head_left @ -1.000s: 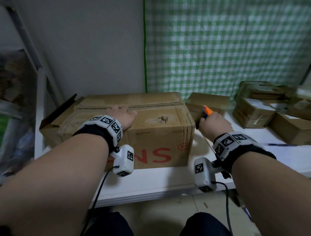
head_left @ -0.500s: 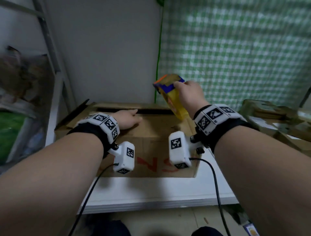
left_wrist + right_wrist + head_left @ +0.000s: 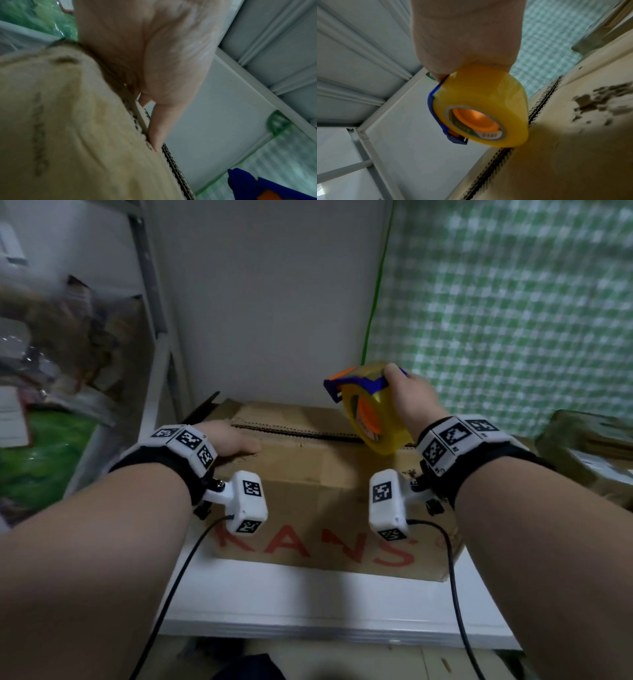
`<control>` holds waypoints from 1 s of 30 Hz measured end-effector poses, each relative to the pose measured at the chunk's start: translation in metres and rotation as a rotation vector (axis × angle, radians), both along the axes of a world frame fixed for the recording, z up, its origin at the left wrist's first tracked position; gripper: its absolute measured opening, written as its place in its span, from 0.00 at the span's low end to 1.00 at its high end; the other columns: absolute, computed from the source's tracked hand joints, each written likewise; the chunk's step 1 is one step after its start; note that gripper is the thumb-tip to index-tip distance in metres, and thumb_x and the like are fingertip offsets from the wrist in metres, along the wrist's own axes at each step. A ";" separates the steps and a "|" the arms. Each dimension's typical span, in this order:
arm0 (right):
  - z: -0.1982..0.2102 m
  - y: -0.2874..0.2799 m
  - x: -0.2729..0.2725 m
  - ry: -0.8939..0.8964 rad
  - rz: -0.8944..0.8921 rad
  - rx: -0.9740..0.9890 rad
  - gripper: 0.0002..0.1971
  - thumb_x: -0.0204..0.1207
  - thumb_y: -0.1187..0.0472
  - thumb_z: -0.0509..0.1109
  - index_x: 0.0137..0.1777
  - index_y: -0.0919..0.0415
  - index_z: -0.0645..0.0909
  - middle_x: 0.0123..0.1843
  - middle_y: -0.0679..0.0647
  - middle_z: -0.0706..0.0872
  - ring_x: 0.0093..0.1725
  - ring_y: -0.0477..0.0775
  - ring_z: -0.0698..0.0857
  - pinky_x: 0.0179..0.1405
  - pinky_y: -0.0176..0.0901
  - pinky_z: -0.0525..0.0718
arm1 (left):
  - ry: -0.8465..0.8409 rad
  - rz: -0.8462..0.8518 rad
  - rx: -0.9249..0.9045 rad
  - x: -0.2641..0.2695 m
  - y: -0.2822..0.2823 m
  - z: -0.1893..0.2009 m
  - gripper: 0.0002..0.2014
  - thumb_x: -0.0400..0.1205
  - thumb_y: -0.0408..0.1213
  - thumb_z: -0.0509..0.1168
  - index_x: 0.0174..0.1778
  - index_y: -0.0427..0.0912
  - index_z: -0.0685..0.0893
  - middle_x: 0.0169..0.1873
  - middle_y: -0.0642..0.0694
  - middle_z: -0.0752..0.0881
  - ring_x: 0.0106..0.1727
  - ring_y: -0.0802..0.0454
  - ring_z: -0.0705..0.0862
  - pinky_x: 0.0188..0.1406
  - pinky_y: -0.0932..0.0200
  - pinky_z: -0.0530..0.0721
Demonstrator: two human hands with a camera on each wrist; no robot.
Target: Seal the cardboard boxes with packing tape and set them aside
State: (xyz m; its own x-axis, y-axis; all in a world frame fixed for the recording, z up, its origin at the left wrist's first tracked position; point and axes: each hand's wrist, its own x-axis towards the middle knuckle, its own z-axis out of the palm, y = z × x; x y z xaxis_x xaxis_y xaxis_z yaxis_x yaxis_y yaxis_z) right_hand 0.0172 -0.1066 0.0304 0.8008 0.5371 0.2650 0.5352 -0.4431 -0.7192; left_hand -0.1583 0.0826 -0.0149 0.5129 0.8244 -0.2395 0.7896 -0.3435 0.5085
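A large brown cardboard box with red letters on its front stands on the white table. Its top flaps meet along a dark seam. My left hand lies flat on the near flap at the left, its thumb against the flap edge. My right hand grips a yellowish tape roll in a blue and orange dispenser. The roll hangs just above the right part of the seam.
A metal shelf post and shelves of bagged goods stand at the left. More wrapped cardboard boxes lie at the right. A grey wall and a green checked curtain close the back.
My right hand picked the tape dispenser up from the table to the right of the box and carried it over the seam. The left hand stayed on the flap. The head view shifted left.
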 end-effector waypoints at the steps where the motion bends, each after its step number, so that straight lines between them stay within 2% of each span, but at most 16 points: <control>1: -0.001 -0.001 0.004 -0.055 -0.013 -0.056 0.11 0.87 0.59 0.49 0.58 0.65 0.70 0.39 0.60 0.72 0.43 0.60 0.74 0.37 0.47 0.68 | 0.013 -0.004 0.018 0.000 -0.002 -0.001 0.38 0.74 0.52 0.73 0.77 0.37 0.69 0.72 0.36 0.75 0.70 0.37 0.75 0.70 0.45 0.74; 3: 0.002 -0.006 0.006 -0.099 -0.055 -0.154 0.15 0.87 0.59 0.47 0.62 0.67 0.70 0.34 0.57 0.68 0.33 0.57 0.70 0.29 0.45 0.63 | 0.027 -0.022 0.048 0.000 -0.007 0.000 0.39 0.74 0.53 0.73 0.77 0.37 0.69 0.73 0.37 0.74 0.71 0.38 0.74 0.70 0.47 0.73; 4: 0.003 -0.008 0.006 -0.124 -0.070 -0.194 0.15 0.87 0.59 0.47 0.60 0.67 0.71 0.33 0.57 0.67 0.31 0.55 0.67 0.26 0.45 0.60 | 0.042 -0.039 0.059 0.000 -0.009 0.000 0.40 0.73 0.54 0.73 0.77 0.37 0.69 0.73 0.37 0.74 0.71 0.38 0.74 0.70 0.47 0.73; 7: 0.007 -0.016 0.005 -0.132 -0.124 -0.248 0.12 0.84 0.57 0.49 0.48 0.65 0.68 0.31 0.58 0.67 0.29 0.55 0.65 0.25 0.44 0.59 | 0.091 -0.095 0.075 0.002 -0.022 0.001 0.42 0.72 0.58 0.72 0.77 0.38 0.70 0.72 0.38 0.76 0.69 0.39 0.76 0.69 0.48 0.74; 10: 0.013 -0.032 0.000 -0.108 -0.168 -0.278 0.13 0.83 0.54 0.51 0.44 0.63 0.68 0.32 0.57 0.68 0.29 0.55 0.68 0.25 0.43 0.61 | 0.104 -0.138 0.067 0.006 -0.040 0.004 0.43 0.70 0.60 0.73 0.75 0.38 0.72 0.68 0.39 0.79 0.64 0.41 0.79 0.66 0.48 0.77; 12: 0.016 -0.045 -0.002 -0.069 -0.206 -0.268 0.18 0.82 0.49 0.53 0.38 0.62 0.69 0.32 0.57 0.70 0.29 0.55 0.70 0.25 0.43 0.63 | 0.114 -0.177 0.066 0.007 -0.052 0.006 0.43 0.67 0.60 0.75 0.73 0.38 0.73 0.65 0.39 0.82 0.60 0.41 0.81 0.63 0.47 0.80; 14: 0.021 -0.058 -0.006 -0.004 -0.250 -0.244 0.22 0.79 0.42 0.53 0.34 0.60 0.71 0.32 0.56 0.73 0.30 0.55 0.72 0.26 0.44 0.65 | 0.094 -0.244 0.023 0.007 -0.062 0.010 0.42 0.65 0.56 0.78 0.72 0.40 0.74 0.61 0.41 0.83 0.58 0.41 0.82 0.61 0.44 0.81; 17: 0.026 -0.072 -0.012 0.023 -0.255 -0.241 0.23 0.76 0.39 0.59 0.37 0.61 0.76 0.32 0.55 0.76 0.31 0.54 0.75 0.27 0.43 0.69 | 0.078 -0.332 -0.045 0.003 -0.075 0.015 0.39 0.73 0.44 0.76 0.78 0.50 0.65 0.68 0.45 0.79 0.60 0.44 0.80 0.56 0.47 0.82; 19: 0.028 -0.078 -0.017 0.026 -0.229 -0.213 0.23 0.73 0.38 0.63 0.40 0.61 0.79 0.32 0.55 0.77 0.30 0.53 0.75 0.27 0.43 0.71 | 0.140 -0.377 0.004 0.000 -0.081 0.021 0.40 0.75 0.47 0.73 0.81 0.54 0.61 0.73 0.47 0.75 0.60 0.46 0.79 0.52 0.52 0.83; 21: 0.030 -0.080 -0.019 0.029 -0.213 -0.154 0.22 0.70 0.38 0.66 0.42 0.60 0.80 0.31 0.54 0.77 0.30 0.53 0.76 0.29 0.43 0.72 | 0.161 -0.406 0.025 -0.003 -0.080 0.025 0.40 0.75 0.51 0.73 0.81 0.56 0.62 0.71 0.47 0.76 0.59 0.47 0.81 0.59 0.51 0.82; 23: 0.033 -0.079 -0.022 0.062 -0.192 -0.067 0.21 0.68 0.38 0.67 0.42 0.59 0.81 0.32 0.53 0.78 0.31 0.53 0.76 0.32 0.44 0.74 | 0.129 -0.409 -0.031 -0.005 -0.074 0.028 0.38 0.74 0.48 0.74 0.79 0.58 0.65 0.64 0.48 0.80 0.56 0.48 0.83 0.59 0.50 0.83; 26: 0.036 -0.070 -0.026 0.147 -0.114 0.068 0.19 0.70 0.39 0.67 0.40 0.56 0.84 0.34 0.53 0.79 0.34 0.54 0.78 0.34 0.42 0.75 | 0.071 -0.431 -0.087 -0.007 -0.065 0.031 0.33 0.76 0.44 0.73 0.77 0.58 0.69 0.53 0.52 0.82 0.51 0.50 0.85 0.59 0.49 0.84; 28: 0.037 -0.057 -0.029 0.239 -0.081 0.192 0.18 0.67 0.40 0.70 0.32 0.55 0.82 0.35 0.55 0.81 0.36 0.56 0.80 0.39 0.46 0.78 | 0.020 -0.427 -0.126 -0.006 -0.059 0.028 0.28 0.77 0.40 0.72 0.73 0.57 0.75 0.51 0.52 0.85 0.48 0.51 0.87 0.54 0.52 0.86; 30: 0.035 -0.043 -0.031 0.314 -0.042 0.257 0.17 0.61 0.39 0.73 0.31 0.54 0.82 0.35 0.56 0.84 0.37 0.57 0.83 0.42 0.50 0.81 | -0.028 -0.417 -0.156 -0.003 -0.052 0.024 0.24 0.77 0.37 0.72 0.70 0.55 0.79 0.50 0.48 0.86 0.46 0.50 0.88 0.46 0.56 0.88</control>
